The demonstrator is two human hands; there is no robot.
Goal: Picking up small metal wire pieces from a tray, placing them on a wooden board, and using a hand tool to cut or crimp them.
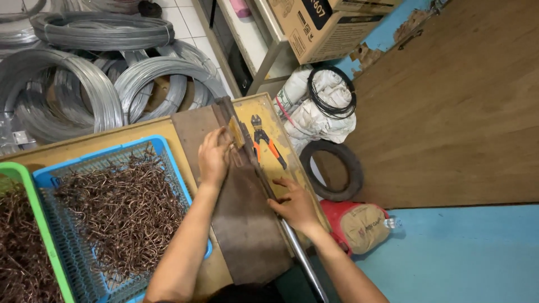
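My right hand (295, 205) lies flat, open, on the lever bar (264, 179); left hand (215, 154) pinches something hidden beside it.

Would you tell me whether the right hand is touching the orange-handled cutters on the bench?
Apart. The head view shows the right hand flat beside the metal bar, with bare yellow bench between it and the cutters.

Lever (264, 179): long dark metal bar, hinged at bench's far end, lying flat along a brown plate (247, 224), running toward the viewer. Small yellowish piece (236, 132) near hinge, tilted.
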